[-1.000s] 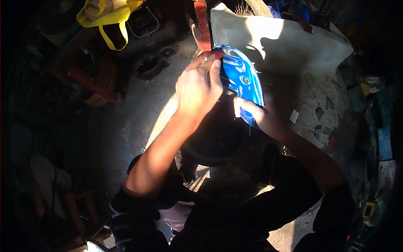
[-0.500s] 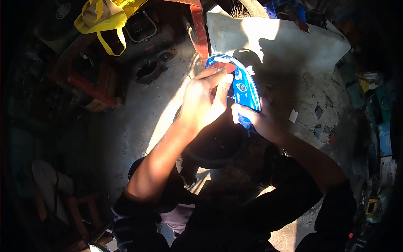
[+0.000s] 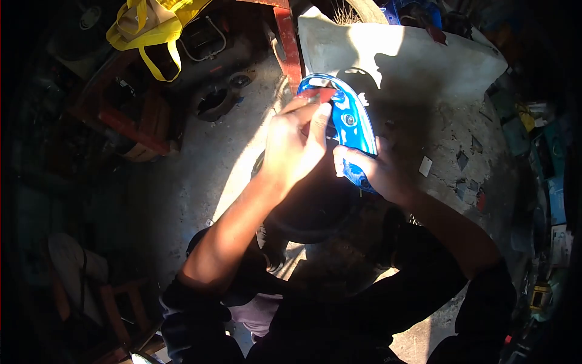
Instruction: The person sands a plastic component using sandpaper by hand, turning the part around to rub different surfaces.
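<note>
A glossy blue curved part (image 3: 357, 132), with a round hole on its side, is held up in front of me in bright sunlight. My right hand (image 3: 383, 173) is closed round its lower end, thumb on the near face. Pinched in my left hand (image 3: 295, 141) is a small piece of red sheet (image 3: 326, 94) that looks like sandpaper. Its edge touches the inner side of the blue part near the top. The left fingertips are partly hidden behind the hand. Below both hands is a dark round tub-like object (image 3: 315, 224), deep in shadow.
A large pale panel (image 3: 436, 64) leans beyond the blue part, near a spoked wheel (image 3: 364, 11). At upper left a yellow bag (image 3: 159, 39) lies above a red metal frame (image 3: 130, 124). Small flat scraps (image 3: 425, 166) litter the concrete floor. Boxes (image 3: 555, 200) line the right side.
The blue part has tilted slightly, and its top has shifted a little up. My left hand has moved slightly down and left with the red sheet. The right hand keeps its grip.
</note>
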`<state>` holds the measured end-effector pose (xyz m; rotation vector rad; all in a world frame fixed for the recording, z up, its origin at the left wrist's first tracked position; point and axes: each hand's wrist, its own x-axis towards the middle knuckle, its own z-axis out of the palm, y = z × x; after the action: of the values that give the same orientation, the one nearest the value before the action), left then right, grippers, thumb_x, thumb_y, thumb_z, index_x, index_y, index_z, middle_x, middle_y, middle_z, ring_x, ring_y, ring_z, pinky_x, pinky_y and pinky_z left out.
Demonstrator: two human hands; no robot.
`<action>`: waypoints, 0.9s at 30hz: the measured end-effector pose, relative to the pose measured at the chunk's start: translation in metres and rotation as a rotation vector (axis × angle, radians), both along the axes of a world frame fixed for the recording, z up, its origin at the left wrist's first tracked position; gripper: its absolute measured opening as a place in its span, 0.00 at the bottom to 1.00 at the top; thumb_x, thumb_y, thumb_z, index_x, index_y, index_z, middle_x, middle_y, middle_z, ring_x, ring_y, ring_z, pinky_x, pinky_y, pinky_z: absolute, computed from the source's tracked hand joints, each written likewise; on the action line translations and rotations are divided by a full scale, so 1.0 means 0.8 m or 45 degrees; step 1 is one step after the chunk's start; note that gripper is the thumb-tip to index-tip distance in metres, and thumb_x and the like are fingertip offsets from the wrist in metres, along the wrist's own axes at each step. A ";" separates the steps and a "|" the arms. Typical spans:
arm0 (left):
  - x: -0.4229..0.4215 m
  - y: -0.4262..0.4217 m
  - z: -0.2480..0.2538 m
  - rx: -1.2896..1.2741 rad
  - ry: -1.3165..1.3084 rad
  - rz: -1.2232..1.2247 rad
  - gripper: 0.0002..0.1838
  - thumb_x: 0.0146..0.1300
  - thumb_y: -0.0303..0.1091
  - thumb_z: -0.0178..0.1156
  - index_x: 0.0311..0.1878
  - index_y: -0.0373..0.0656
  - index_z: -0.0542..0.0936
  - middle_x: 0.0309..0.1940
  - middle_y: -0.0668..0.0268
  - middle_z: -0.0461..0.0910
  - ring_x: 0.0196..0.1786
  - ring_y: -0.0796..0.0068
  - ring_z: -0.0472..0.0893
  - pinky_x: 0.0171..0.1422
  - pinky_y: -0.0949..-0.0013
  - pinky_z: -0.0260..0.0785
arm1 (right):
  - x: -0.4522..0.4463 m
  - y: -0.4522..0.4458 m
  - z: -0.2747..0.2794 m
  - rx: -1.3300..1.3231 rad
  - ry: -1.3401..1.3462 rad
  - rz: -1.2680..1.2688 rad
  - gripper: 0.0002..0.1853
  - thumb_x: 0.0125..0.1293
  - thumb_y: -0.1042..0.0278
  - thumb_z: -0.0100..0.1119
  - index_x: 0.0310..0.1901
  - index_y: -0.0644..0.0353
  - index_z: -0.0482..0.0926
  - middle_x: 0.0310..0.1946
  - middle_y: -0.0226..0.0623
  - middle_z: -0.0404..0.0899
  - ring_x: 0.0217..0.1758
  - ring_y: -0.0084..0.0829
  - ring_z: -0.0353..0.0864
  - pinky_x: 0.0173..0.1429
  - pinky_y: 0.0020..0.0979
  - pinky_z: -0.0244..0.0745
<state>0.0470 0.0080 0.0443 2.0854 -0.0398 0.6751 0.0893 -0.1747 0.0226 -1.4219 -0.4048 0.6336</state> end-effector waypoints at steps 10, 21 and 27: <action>0.009 -0.007 -0.013 0.013 -0.341 -0.125 0.12 0.71 0.35 0.62 0.47 0.36 0.87 0.32 0.53 0.84 0.32 0.58 0.84 0.38 0.63 0.74 | 0.009 -0.003 -0.004 -0.020 -0.062 0.051 0.07 0.73 0.72 0.57 0.45 0.67 0.80 0.33 0.38 0.82 0.35 0.28 0.84 0.45 0.33 0.80; 0.013 0.027 -0.004 0.203 -0.124 0.062 0.12 0.72 0.35 0.60 0.48 0.39 0.88 0.39 0.54 0.86 0.38 0.56 0.87 0.44 0.61 0.78 | 0.014 -0.010 0.001 -0.025 -0.138 0.156 0.06 0.72 0.72 0.59 0.45 0.66 0.80 0.32 0.38 0.82 0.34 0.30 0.85 0.45 0.34 0.82; 0.003 0.011 -0.013 0.063 -0.235 -0.107 0.13 0.71 0.36 0.62 0.51 0.42 0.88 0.43 0.50 0.85 0.41 0.53 0.86 0.46 0.61 0.77 | 0.010 -0.006 0.000 -0.003 -0.023 0.120 0.07 0.72 0.71 0.60 0.44 0.66 0.80 0.32 0.38 0.82 0.35 0.31 0.85 0.44 0.34 0.82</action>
<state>0.0492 0.0166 0.0340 2.0508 -0.2489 0.8201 0.0972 -0.1798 0.0225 -1.4177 -0.4881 0.6979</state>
